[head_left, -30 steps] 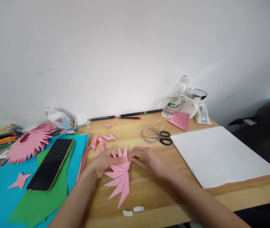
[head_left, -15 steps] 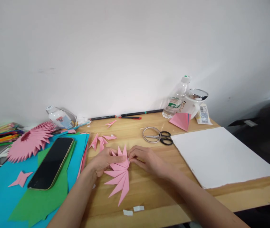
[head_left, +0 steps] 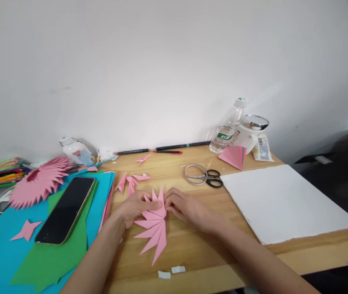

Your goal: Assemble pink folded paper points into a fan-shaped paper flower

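Observation:
A pink fan of folded paper points (head_left: pixel 154 228) lies on the wooden desk (head_left: pixel 192 249) in front of me. My left hand (head_left: pixel 134 208) presses on the fan's left side with curled fingers. My right hand (head_left: pixel 186 208) pinches the fan's upper right edge, fingers together. Loose pink folded points (head_left: pixel 129 181) lie just beyond my left hand. A single pink point (head_left: pixel 142 159) sits farther back.
To the left lie blue and green paper sheets (head_left: pixel 39 261), a black phone (head_left: pixel 66 210), a pink paper rosette (head_left: pixel 37 183) and a small pink star (head_left: pixel 25 230). Scissors with a tape ring (head_left: pixel 203 175), pens (head_left: pixel 161 149), a bottle (head_left: pixel 227 126) and a white board (head_left: pixel 284 202) stand right.
Both hands stay on the pink fan; the fingers of my right hand have shifted slightly at its upper edge. Nothing else has moved.

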Demonstrator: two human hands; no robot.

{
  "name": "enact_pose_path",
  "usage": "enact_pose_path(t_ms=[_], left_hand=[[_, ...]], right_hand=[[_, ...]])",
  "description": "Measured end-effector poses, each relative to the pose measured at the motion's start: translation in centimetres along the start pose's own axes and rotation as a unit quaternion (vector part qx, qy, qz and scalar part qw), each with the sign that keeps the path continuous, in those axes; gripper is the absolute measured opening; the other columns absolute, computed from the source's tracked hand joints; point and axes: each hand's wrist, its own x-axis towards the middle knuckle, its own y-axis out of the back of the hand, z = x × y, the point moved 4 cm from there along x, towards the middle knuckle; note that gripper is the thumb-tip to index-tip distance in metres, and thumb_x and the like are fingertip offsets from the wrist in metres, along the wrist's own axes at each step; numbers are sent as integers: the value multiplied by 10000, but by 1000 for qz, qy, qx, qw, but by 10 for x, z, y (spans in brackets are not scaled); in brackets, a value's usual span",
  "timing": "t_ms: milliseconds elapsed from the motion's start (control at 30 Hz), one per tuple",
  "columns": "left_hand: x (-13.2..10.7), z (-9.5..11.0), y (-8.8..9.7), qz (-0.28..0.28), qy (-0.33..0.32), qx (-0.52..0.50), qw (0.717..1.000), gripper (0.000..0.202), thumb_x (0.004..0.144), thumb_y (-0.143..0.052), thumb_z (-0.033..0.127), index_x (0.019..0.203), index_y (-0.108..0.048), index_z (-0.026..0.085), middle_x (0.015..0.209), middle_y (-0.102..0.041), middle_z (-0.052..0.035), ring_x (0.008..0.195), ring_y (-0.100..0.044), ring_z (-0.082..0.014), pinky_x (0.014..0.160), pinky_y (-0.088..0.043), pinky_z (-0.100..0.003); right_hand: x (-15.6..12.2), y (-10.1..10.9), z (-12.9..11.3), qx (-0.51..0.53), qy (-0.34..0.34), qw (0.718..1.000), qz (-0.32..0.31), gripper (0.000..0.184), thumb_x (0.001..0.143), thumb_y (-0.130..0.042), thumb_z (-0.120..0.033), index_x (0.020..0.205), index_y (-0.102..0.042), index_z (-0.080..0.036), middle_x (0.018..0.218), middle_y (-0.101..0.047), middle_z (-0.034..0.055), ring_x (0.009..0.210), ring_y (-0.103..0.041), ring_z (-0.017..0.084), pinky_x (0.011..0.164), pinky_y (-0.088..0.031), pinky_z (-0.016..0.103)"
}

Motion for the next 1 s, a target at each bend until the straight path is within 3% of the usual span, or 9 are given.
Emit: enact_pose_path(t_ms=[800,1000], left_hand=[[-3,2,-1,-21,-22,8,1000,300,495,-786,329,570,-587,118,437,-494,47,386,-364,-47,384,-194,-173],[-2,1,1,-18,-26,6,999,287,516,-776,335,593,-602,120,460,-507,37,408,-397,-59,402,-223,-176]], right_hand=[[1,3,3,36,-17,999,23,105,856,-403,-109,794,-455,-176,863,-518,44,751,-495,130,698,-431,260],[0,6,6,69,19,997,43,111,895,-426,-182,829,-516,-174,860,-565,43,767,-534,130,706,-438,250]])
